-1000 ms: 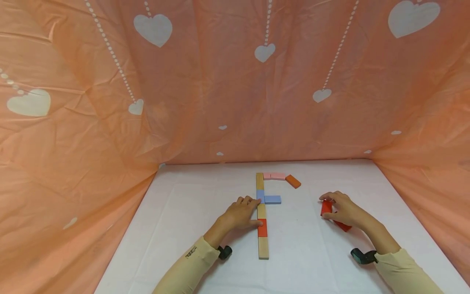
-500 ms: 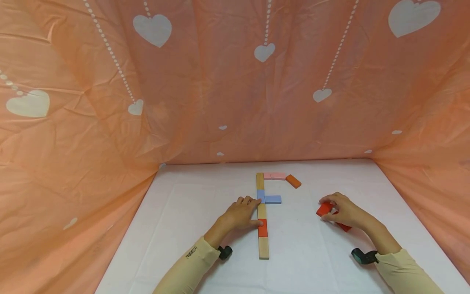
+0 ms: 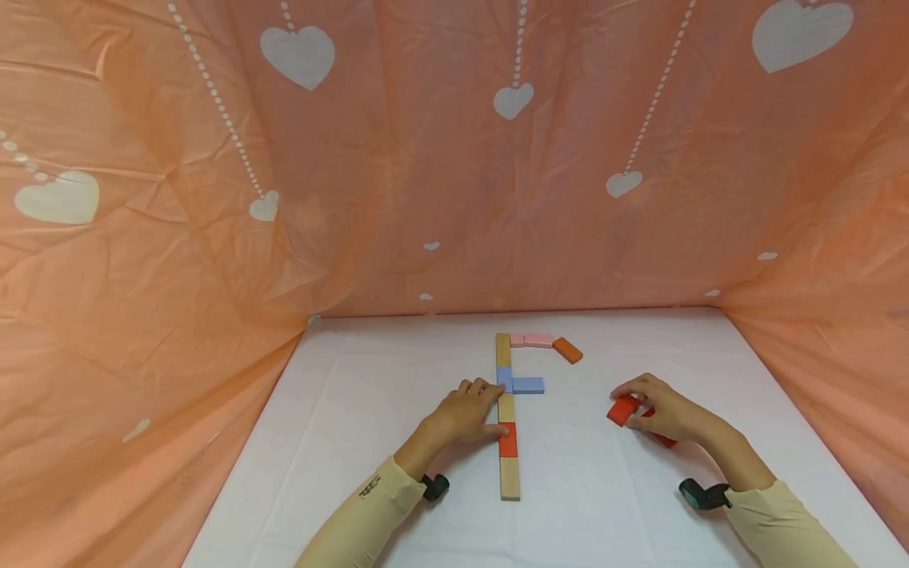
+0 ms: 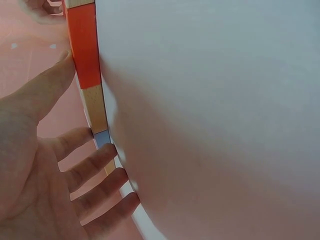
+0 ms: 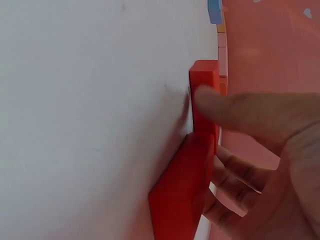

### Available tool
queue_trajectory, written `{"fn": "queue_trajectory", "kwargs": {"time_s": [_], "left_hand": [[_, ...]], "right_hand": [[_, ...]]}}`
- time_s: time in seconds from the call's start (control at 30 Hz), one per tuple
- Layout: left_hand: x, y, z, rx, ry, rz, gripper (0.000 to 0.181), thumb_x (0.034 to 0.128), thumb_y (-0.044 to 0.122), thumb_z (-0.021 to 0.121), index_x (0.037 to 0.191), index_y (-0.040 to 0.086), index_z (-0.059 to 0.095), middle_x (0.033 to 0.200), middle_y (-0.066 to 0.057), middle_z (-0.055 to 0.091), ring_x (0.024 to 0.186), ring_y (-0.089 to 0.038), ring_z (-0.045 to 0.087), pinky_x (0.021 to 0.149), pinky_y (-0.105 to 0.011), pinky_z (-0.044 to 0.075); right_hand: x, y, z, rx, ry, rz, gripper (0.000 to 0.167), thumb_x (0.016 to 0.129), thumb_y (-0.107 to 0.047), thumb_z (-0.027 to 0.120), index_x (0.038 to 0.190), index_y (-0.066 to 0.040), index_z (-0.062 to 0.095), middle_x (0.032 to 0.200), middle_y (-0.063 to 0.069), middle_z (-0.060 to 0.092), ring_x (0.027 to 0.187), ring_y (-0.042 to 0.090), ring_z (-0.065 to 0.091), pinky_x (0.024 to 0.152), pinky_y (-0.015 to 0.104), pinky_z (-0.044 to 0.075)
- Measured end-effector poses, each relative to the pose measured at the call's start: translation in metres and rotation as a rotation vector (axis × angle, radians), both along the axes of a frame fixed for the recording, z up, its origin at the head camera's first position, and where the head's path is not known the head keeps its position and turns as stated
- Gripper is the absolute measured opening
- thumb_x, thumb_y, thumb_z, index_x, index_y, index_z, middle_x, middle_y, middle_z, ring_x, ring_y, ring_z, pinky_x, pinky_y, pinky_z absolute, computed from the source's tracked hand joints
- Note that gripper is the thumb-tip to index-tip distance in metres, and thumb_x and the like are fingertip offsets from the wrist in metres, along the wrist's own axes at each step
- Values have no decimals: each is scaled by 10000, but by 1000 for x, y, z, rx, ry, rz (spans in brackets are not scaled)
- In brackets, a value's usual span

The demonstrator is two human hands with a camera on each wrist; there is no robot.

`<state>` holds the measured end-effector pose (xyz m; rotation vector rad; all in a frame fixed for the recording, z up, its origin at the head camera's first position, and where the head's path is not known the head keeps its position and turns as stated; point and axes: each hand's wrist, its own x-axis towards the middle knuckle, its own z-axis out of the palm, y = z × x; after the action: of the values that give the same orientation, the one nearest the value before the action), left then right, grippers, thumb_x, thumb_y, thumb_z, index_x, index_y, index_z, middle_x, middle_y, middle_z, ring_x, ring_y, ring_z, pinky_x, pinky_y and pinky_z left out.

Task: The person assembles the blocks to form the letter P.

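Note:
My left hand [image 3: 463,412] rests beside an upright column of flat wooden blocks. Its thumb touches a red block [image 3: 508,440] and its index fingertip a blue block [image 3: 504,379]; the left wrist view shows the fingers [image 4: 97,187] fairly straight and spread. On the right, my right hand [image 3: 666,409] holds a red block [image 3: 622,410] between thumb and fingers. A second red block [image 5: 182,180] lies below that hand, partly hidden in the head view. In the right wrist view the two red blocks meet or nearly meet end to end.
Plain wood blocks [image 3: 510,480] make up other parts of the column. A blue block [image 3: 528,386] sticks out rightward from it. Pink blocks [image 3: 537,341] run from its top to a slanted orange block [image 3: 568,349]. The white tabletop [image 3: 341,426] meets an orange curtain [image 3: 454,197].
My right hand has turned the red block from upright to slanted and shifted it slightly left and nearer. The left hand and the column of blocks have stayed in place.

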<state>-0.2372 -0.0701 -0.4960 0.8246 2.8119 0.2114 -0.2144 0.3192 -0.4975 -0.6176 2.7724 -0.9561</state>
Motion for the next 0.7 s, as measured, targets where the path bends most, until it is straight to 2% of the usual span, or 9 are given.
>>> {"fn": "queue_trajectory", "kwargs": {"time_s": [0.2, 0.33, 0.5, 0.7], "left_hand": [[1, 1, 0, -4, -9, 3, 836, 988, 573, 725, 1651, 160, 427, 1533, -96, 525, 1374, -311, 507, 1116, -462, 486], [0, 1, 0, -4, -6, 3, 836, 983, 573, 731, 1647, 159, 433, 1532, -98, 529, 1374, -312, 509, 1116, -463, 487], [0, 1, 0, 2, -10, 4, 836, 981, 565, 738, 1645, 158, 436, 1533, -99, 531, 1369, -312, 511, 1114, -464, 488], [1, 1, 1, 2, -14, 4, 834, 985, 563, 734, 1647, 157, 431, 1536, -99, 529, 1374, -314, 509, 1118, -465, 486]], "right_hand": [[-3, -2, -5, 16, 111, 34, 312, 885, -11, 842, 1156, -137, 751, 1183, 94, 623, 1035, 248, 577, 838, 327, 547], [-7, -5, -7, 31, 146, 34, 304, 885, -40, 861, 1139, -159, 742, 1179, 68, 633, 1082, 279, 579, 899, 400, 543], [-14, -12, -6, 46, 160, 39, 301, 900, -102, 866, 1164, -138, 727, 1188, 55, 650, 1132, 312, 576, 972, 507, 532], [-23, -21, -4, 35, 135, 50, 312, 919, -134, 860, 1197, -124, 721, 1192, 34, 665, 1155, 313, 572, 1001, 548, 522]]}}
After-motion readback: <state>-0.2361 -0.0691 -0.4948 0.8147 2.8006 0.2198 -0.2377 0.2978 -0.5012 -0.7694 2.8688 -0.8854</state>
